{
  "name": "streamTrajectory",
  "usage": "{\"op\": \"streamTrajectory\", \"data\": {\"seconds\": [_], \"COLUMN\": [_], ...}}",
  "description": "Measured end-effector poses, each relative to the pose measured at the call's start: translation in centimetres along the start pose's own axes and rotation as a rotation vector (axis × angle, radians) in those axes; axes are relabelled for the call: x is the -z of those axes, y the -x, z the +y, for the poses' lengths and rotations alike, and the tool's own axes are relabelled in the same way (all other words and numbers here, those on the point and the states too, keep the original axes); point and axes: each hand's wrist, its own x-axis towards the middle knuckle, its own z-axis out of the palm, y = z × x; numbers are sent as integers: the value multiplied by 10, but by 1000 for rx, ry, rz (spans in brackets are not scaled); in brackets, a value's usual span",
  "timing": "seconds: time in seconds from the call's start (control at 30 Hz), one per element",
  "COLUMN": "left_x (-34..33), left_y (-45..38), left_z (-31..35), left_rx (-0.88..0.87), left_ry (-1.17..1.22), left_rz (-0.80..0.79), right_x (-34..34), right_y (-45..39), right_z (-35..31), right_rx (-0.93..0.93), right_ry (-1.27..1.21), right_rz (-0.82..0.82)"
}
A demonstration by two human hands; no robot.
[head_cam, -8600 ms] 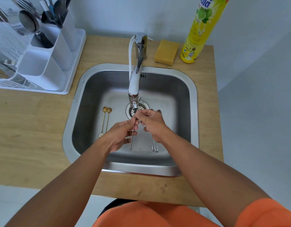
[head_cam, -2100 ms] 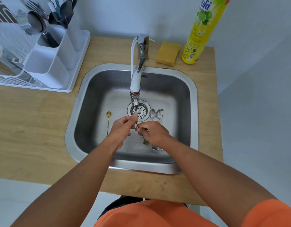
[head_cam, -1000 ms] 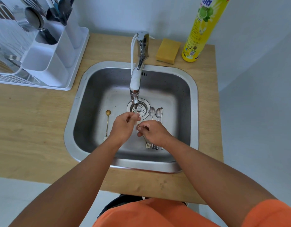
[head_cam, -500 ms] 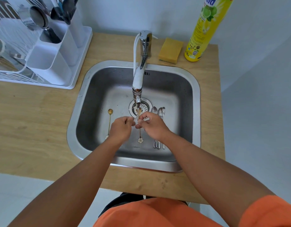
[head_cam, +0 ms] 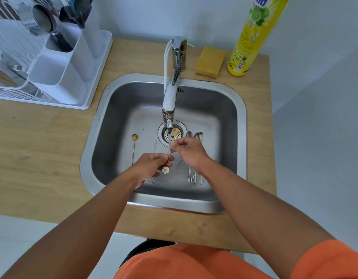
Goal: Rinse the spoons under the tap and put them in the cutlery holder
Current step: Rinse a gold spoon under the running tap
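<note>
The scene is lit evenly by soft, cool daylight, with only faint shadows cast. Bright glare is seen on the tap (head_cam: 171, 97) and sink rim (head_cam: 174, 206). Wide-angle bending is shown at the edges, where the bottle (head_cam: 252, 35) is tilted.

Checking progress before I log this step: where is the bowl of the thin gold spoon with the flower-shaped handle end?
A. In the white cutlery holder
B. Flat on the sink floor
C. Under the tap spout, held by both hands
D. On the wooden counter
C: the bowl of the thin gold spoon with the flower-shaped handle end sits under the chrome tap spout, with the left hand and right hand pinching its stem.
</note>
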Motion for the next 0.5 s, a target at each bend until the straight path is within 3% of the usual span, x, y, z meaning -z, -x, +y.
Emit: {"op": "streamTrajectory", "data": {"seconds": [0.1,0.23,0.5], "left_x": [2,18,21], "left_y": [-3,-2,-4], "left_z": [6,11,20], "left_rx": [36,46,17], "left_ry": [70,-53,-45], "left_rz": [31,17,101], "right_x": [-7,-2,-17], "right_y": [1,-1,7], "right_z": [2,-11,-8], "right_rx": [-50,-104,-146], "right_ry": [-51,-104,-127], "right_rz": [-13,-9,13]}}
